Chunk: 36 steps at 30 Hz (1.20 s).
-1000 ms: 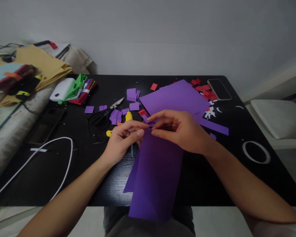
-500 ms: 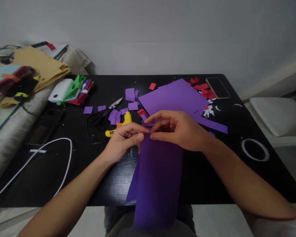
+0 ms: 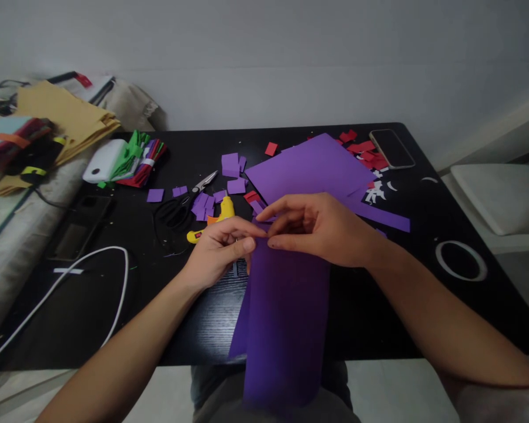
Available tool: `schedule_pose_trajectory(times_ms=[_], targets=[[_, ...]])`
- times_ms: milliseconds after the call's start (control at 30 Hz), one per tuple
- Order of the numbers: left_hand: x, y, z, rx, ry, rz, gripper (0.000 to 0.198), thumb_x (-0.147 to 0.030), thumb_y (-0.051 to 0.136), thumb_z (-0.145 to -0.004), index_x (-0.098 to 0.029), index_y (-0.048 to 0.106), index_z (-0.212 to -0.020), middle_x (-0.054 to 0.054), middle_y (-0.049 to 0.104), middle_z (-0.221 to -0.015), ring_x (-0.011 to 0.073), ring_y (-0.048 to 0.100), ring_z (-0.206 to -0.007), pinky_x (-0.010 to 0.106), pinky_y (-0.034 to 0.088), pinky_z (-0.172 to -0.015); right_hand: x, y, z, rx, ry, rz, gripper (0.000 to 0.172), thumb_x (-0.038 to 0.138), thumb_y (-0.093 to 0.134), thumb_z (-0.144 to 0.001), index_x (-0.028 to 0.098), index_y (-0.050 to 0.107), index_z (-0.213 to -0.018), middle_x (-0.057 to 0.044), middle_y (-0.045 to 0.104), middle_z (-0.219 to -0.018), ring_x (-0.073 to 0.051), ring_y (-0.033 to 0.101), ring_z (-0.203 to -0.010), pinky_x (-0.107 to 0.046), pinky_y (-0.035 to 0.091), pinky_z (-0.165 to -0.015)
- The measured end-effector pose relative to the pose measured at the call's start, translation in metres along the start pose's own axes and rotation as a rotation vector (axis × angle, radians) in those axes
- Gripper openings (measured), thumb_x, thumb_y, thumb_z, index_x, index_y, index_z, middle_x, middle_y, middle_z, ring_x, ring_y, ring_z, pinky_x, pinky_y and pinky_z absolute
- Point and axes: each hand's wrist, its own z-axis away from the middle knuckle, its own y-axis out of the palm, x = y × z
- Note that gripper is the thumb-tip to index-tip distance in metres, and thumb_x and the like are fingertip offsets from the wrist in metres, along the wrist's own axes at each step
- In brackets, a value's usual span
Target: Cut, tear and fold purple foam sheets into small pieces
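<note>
A long purple paper sheet [image 3: 286,317] hangs from my fingers over the table's front edge, with another purple layer showing behind its left side. My left hand [image 3: 223,249] pinches the sheet's upper left corner between thumb and fingers. Close beside it, my right hand [image 3: 320,229] grips the top edge, its thumb below and fingers curled above; the fingertips of both hands nearly meet. Just beyond my left hand lies a yellow glue gun [image 3: 226,208], partly covered by that hand. Black-handled scissors [image 3: 180,205] rest to its left among small purple paper squares [image 3: 203,205].
Behind my right hand lie a large purple sheet [image 3: 311,164], red scraps [image 3: 368,155] and a phone [image 3: 391,148]. A tape ring [image 3: 461,260] sits at the right. On the left are a white cable [image 3: 126,276], a dark phone-like case [image 3: 81,226] and bundled coloured paper [image 3: 141,161].
The view has shifted slightly. Both hands keep nearly the same grip on the purple sheet, whose hanging lower end sits a little further right.
</note>
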Motion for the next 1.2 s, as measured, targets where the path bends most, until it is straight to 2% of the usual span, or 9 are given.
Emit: schedule_pose_trajectory(times_ms=[600, 1000, 1200], targets=[[-0.0014, -0.0002, 0.0012, -0.003, -0.015, 0.003, 0.013, -0.029, 0.084, -0.085, -0.023, 0.083, -0.096, 0.000, 0.076, -0.068, 0.0102, 0.070, -0.053, 0.017, 0.059, -0.054, 0.0019, 0.0007, 0.0014, 0.023, -0.015, -0.039, 0.032, 0.021, 0.081, -0.084, 0.018, 0.073, -0.115, -0.003, 0.081, -0.094, -0.016, 0.077, -0.091, -0.028, 0.060, -0.088], [-0.0042, 0.0036, -0.0005, -0.020, -0.020, -0.006, 0.016, -0.032, 0.086, -0.081, -0.022, 0.082, -0.093, 0.001, 0.075, -0.067, 0.0106, 0.068, -0.051, 0.016, 0.055, -0.049, 0.0024, -0.0002, 0.0019, 0.020, -0.042, -0.037, 0.029, 0.023, 0.082, -0.083, 0.020, 0.075, -0.111, -0.002, 0.081, -0.092, -0.018, 0.078, -0.090, -0.032, 0.062, -0.089], [-0.0046, 0.0030, -0.0005, -0.019, -0.039, -0.003, 0.017, -0.032, 0.088, -0.080, -0.021, 0.082, -0.092, 0.001, 0.075, -0.065, 0.0111, 0.069, -0.052, 0.017, 0.056, -0.049, 0.0028, 0.0000, 0.0016, 0.025, -0.026, -0.037, 0.031, 0.024, 0.082, -0.082, 0.019, 0.075, -0.112, -0.003, 0.081, -0.094, -0.019, 0.078, -0.091, -0.033, 0.062, -0.088]])
